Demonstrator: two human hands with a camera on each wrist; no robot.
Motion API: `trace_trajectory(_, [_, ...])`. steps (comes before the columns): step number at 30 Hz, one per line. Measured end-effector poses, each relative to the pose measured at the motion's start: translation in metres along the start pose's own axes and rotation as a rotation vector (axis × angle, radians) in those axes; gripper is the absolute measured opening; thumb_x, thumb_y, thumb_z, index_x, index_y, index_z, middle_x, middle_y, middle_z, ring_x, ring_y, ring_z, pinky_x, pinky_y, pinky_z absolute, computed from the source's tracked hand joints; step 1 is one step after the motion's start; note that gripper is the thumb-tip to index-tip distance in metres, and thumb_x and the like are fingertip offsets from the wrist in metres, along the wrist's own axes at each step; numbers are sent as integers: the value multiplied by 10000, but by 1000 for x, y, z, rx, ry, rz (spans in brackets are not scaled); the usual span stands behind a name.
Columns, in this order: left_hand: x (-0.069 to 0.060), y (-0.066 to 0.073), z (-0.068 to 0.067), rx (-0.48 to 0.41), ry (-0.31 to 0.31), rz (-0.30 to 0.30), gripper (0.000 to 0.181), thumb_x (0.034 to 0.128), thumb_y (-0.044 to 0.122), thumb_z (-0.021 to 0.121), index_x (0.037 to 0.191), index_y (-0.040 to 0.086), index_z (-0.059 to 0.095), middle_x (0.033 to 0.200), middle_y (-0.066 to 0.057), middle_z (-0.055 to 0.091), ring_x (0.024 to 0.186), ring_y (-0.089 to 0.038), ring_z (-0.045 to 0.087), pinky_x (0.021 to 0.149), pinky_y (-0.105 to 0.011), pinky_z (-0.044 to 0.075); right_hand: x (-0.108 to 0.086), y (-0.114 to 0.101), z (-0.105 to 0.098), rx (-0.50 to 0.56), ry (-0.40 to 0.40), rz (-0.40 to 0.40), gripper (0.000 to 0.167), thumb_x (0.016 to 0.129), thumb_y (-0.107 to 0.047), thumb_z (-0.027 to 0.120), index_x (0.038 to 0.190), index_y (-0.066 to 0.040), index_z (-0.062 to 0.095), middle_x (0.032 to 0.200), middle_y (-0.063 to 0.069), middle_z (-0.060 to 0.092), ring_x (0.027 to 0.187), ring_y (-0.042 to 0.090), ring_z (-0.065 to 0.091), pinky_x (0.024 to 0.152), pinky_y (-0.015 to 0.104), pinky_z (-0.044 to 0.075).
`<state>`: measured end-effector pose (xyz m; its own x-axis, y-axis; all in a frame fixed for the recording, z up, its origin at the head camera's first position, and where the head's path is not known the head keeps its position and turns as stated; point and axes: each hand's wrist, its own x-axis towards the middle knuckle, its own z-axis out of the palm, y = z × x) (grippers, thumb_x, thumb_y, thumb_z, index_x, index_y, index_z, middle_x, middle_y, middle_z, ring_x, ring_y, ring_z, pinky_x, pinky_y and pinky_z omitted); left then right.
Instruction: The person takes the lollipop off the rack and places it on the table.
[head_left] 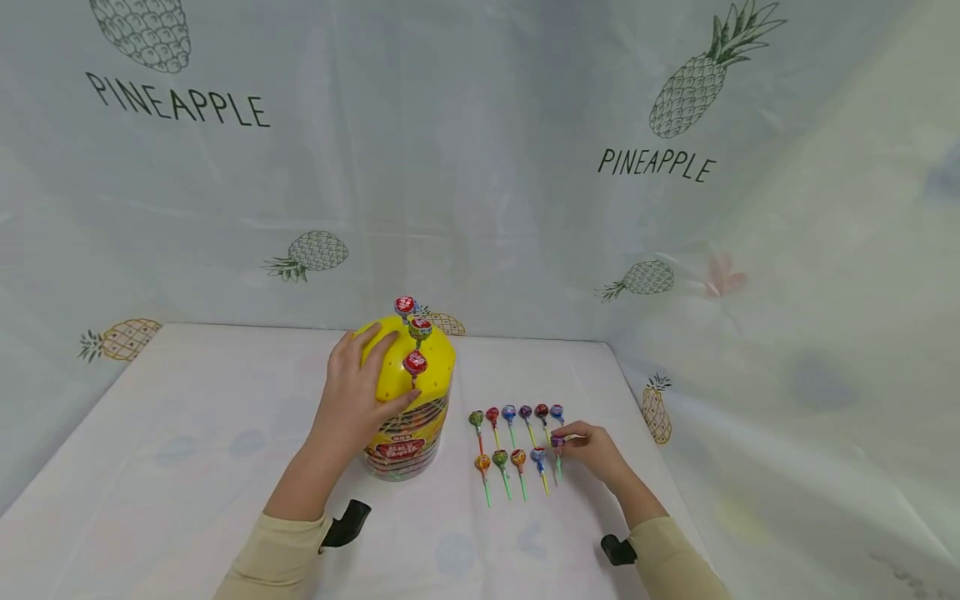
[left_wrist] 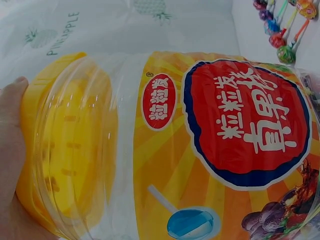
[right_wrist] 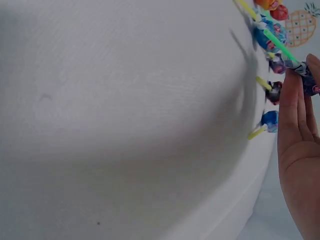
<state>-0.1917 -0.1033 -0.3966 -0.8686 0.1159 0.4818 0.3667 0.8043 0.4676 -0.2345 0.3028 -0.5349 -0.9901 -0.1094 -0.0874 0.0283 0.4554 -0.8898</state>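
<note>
A clear candy jar (head_left: 405, 446) with a yellow domed lid (head_left: 435, 358) stands upright on the table. Three lollipops stand in its lid: a red one (head_left: 415, 362) in front, a green one (head_left: 420, 329) and another red one (head_left: 405, 306) behind. My left hand (head_left: 354, 396) holds the lid from the left, its fingers spread over the top and its thumb along the front. To the right of the jar, my right hand (head_left: 596, 454) pinches a purple lollipop (right_wrist: 311, 82) by its wrapped head, the green stick (right_wrist: 279, 45) pointing away from the hand.
Two rows of lollipops lie right of the jar: a back row with a green one (head_left: 476, 418) at its left end, and a front row starting with an orange one (head_left: 482, 462). The white tabletop (head_left: 225, 433) meets a pineapple-print curtain (head_left: 487, 167) behind and at the right.
</note>
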Motion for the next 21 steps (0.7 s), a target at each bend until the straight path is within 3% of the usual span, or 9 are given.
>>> trace_trajectory(10, [1, -1, 0, 4, -12, -9, 798, 816, 404, 767, 1451, 92, 398, 1520, -163, 250, 1391, -473, 145, 1045, -658, 304, 0, 13, 6, -68, -9, 80, 238, 784, -9, 782, 1012, -25, 715, 898, 52, 680, 742, 184, 641, 665, 294, 532])
trace_trajectory(21, [1, 0, 0, -1, 4, -2, 800, 802, 391, 782, 1441, 93, 406, 1512, -164, 262, 1388, -469, 154, 1029, -659, 327, 2, 12, 11, -248, 21, 10, 193, 772, -26, 804, 938, -83, 723, 875, -8, 625, 754, 163, 558, 618, 289, 482])
